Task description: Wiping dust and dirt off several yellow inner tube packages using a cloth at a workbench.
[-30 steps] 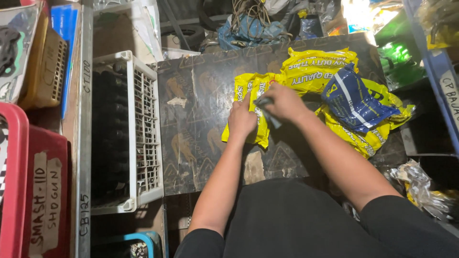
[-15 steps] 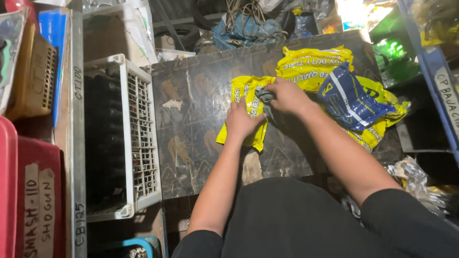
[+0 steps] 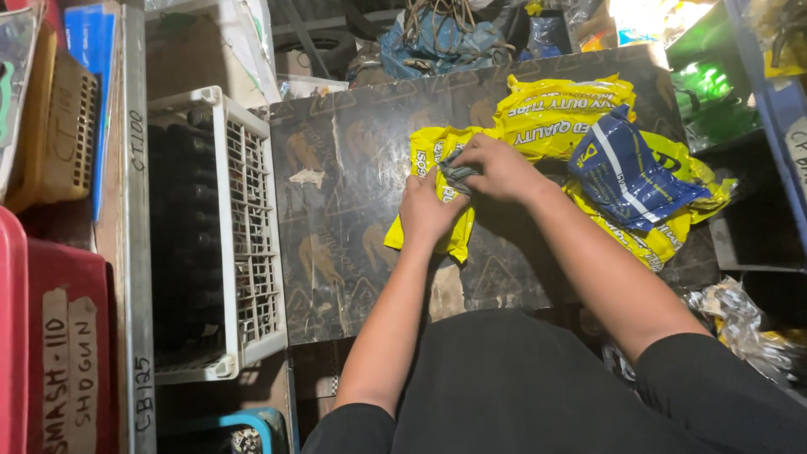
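Left hand (image 3: 429, 210) pressing flat on yellow packet (image 3: 433, 197) mid dark bench (image 3: 353, 219). Right hand (image 3: 496, 168) pinched shut on grey folded piece (image 3: 458, 175) at packet's top edge. More yellow-blue packets (image 3: 622, 176) piled right of it; white crate (image 3: 218, 235) left.

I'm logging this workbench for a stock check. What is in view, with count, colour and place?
board: one, dark, patterned, centre, serving as worktop
yellow packet: one, under both hands
packet pile: several, yellow and blue, right on the board
grey item: one, between the hands; kind unclear
white crate: one, left of the board, dark contents
red bins: two, far left
blue bundle: one, behind the board
left hand: on the yellow packet
right hand: grip on the grey item
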